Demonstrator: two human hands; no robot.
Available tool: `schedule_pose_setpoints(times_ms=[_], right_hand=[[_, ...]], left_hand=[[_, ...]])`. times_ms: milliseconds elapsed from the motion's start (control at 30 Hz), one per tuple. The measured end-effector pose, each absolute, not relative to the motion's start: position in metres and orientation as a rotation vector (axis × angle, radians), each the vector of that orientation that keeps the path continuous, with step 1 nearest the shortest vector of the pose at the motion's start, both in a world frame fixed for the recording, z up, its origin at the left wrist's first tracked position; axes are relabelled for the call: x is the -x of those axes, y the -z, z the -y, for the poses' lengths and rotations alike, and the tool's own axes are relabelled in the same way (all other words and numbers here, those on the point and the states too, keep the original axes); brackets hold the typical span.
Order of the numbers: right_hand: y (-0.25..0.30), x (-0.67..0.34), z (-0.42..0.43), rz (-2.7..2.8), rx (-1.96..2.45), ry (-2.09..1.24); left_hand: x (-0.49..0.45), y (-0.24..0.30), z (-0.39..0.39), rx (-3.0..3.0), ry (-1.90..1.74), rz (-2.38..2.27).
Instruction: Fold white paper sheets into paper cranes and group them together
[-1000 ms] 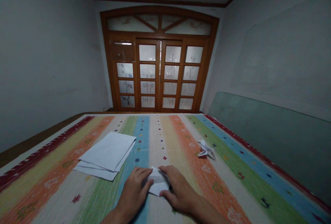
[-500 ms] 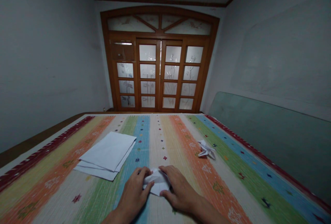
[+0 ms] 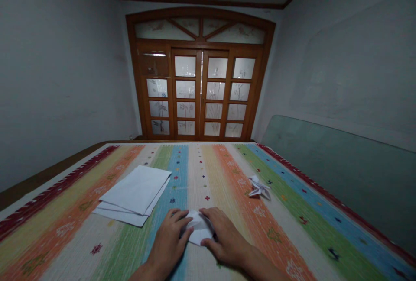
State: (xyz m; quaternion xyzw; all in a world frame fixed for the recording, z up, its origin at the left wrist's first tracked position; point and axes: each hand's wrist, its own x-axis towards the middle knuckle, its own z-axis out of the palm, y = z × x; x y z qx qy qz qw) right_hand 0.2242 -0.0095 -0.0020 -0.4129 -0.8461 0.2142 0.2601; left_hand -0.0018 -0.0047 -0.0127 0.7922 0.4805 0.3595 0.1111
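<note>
folded white paper (image 3: pixel 199 227) at bottom centre, long axis slanting toward lower right | between my hands, neither nearer | left hand (image 3: pixel 169 234), right hand (image 3: pixel 225 236): both curled, fingertips pressing it

Folded paper (image 3: pixel 199 227) lies just right of stacked sheets (image 3: pixel 133 194).

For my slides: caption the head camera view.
The left hand and right hand press folded white paper on a striped cover, beside stacked white sheets and a paper model.
</note>
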Motion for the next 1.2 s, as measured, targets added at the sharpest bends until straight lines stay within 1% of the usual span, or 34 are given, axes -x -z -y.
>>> schedule_pose_setpoints(times_ms=[467,767,1200], right_hand=[[-0.004,-0.224,0.011,2.303,1.117,-0.571],[-0.005,-0.223,0.010,2.367,1.099,-0.523],[-0.008,-0.222,0.012,2.305,1.054,-0.581]], left_hand=[[-0.002,0.000,0.010,-2.283,-0.934,-1.435],[-0.003,-0.002,0.010,-2.327,-0.889,-1.338],[-0.003,0.000,0.011,-2.232,-0.975,-1.242]])
